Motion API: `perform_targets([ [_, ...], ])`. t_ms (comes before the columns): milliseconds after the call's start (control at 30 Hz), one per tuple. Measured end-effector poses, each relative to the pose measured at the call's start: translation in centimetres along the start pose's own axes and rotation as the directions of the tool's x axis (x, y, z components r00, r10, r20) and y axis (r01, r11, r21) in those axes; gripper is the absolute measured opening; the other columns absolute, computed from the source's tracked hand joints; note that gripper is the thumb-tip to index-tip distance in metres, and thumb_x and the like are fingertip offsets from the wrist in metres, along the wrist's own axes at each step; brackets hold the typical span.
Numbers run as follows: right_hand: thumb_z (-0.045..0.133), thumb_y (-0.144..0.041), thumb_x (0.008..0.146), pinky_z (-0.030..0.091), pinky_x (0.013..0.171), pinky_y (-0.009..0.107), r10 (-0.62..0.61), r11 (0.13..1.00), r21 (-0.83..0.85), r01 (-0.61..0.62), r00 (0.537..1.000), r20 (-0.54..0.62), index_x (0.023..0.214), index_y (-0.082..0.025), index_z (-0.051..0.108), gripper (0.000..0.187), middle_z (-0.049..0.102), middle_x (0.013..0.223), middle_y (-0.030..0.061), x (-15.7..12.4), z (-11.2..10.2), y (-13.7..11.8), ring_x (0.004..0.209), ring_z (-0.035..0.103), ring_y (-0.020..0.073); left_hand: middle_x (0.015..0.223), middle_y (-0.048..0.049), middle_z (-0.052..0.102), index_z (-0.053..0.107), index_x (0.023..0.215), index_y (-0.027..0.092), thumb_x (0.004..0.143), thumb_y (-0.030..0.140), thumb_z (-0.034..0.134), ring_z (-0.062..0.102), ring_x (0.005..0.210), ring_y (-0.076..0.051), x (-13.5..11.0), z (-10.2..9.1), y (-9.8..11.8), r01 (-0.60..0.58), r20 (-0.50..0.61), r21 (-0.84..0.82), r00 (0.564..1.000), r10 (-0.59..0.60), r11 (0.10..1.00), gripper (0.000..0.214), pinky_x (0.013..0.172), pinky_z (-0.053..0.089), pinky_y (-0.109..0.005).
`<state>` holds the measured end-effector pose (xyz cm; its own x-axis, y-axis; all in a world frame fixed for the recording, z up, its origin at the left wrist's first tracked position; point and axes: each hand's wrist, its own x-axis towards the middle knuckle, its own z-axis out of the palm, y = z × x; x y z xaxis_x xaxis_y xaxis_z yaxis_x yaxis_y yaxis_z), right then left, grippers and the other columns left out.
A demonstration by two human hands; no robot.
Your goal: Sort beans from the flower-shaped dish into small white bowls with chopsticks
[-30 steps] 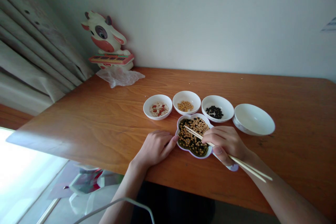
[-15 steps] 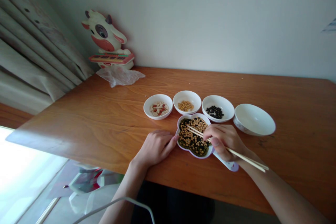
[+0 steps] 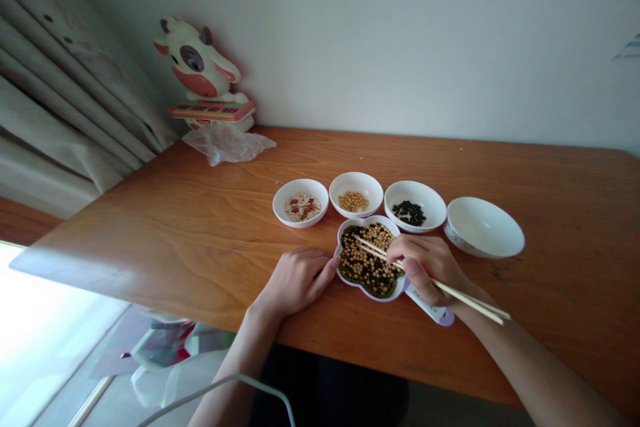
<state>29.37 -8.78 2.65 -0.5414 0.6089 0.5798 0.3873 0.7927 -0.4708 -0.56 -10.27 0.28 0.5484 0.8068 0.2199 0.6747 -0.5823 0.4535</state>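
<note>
My right hand [image 3: 427, 267] is closed on a pair of wooden chopsticks [image 3: 450, 292], their tips lying over the flower-shaped dish [image 3: 341, 235] of mixed yellow, green and dark beans. My left hand [image 3: 295, 280] rests on the table with loosely curled fingers, the fingertips touching that dish's left rim. Behind the dish stand three small white bowls: one with pale seeds and red bits [image 3: 300, 202], one with yellow beans [image 3: 355, 193], one with black beans [image 3: 415, 205]. An empty white bowl [image 3: 483, 227] sits to the right.
A cow-shaped toy [image 3: 203, 77] and a crumpled clear plastic bag [image 3: 227, 143] sit at the back left of the wooden table [image 3: 175, 227], by the curtain [image 3: 65, 93]. A small white object [image 3: 435, 312] lies under my right wrist. The wall runs behind the table.
My right hand has shifted slightly up and left, bringing the chopstick tips further over the bean dish. My left hand stays where it was.
</note>
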Motion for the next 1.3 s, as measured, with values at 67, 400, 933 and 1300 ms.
perform_targets([
  [67, 0.035, -0.037, 0.114, 0.048, 0.069, 0.034, -0.010, 1.000, 0.010, 0.010, 1.000, -0.004, 0.091, -0.020, 0.067, 0.043, 0.071, 0.077, 0.0044, 0.07, 0.00, -0.01, 0.070, 0.066, 0.0185, 0.075, -0.0038, 0.072, 0.059, 0.075, 0.020, 0.120, 0.037, 0.038, 0.064, 0.067, -0.016, 0.01, -0.01, 0.02, -0.003, -0.001, 0.000, 1.000, 0.003, 1.000, 0.053, 0.067, 0.037, -0.031],
  [400, 0.035, -0.031, 0.114, 0.051, 0.066, 0.034, -0.073, 0.997, 0.006, 0.074, 0.996, -0.043, 0.091, -0.020, 0.068, 0.041, 0.075, 0.079, 0.0056, -0.06, 0.05, -0.07, 0.070, 0.070, 0.0187, 0.075, -0.0043, 0.072, 0.060, 0.074, 0.020, 0.119, 0.036, 0.038, 0.064, 0.067, -0.017, -0.05, 0.06, -0.01, 0.001, -0.008, 0.005, 1.000, -0.001, 1.000, 0.053, 0.067, 0.037, -0.031],
  [933, 0.039, -0.036, 0.114, 0.048, 0.067, 0.034, -0.033, 0.999, 0.001, 0.033, 0.999, -0.015, 0.092, -0.021, 0.067, 0.038, 0.074, 0.079, 0.0052, -0.40, 0.11, 0.25, 0.070, 0.067, 0.0187, 0.075, -0.0045, 0.072, 0.060, 0.075, 0.020, 0.119, 0.037, 0.038, 0.065, 0.068, -0.017, -0.05, 0.13, -0.03, 0.002, -0.005, 0.005, 1.000, -0.002, 1.000, 0.053, 0.067, 0.039, -0.030],
  [1300, 0.024, -0.048, 0.117, 0.048, 0.064, 0.034, -0.052, 0.998, -0.022, 0.052, 0.999, 0.014, 0.090, -0.021, 0.067, 0.057, 0.073, 0.076, 0.0054, 0.19, -0.11, -0.07, 0.068, 0.067, 0.0187, 0.076, -0.0044, 0.072, 0.060, 0.075, 0.020, 0.120, 0.038, 0.037, 0.065, 0.069, -0.017, -0.06, 0.14, -0.07, 0.005, -0.004, 0.001, 1.000, -0.005, 1.000, 0.053, 0.067, 0.038, -0.030],
])
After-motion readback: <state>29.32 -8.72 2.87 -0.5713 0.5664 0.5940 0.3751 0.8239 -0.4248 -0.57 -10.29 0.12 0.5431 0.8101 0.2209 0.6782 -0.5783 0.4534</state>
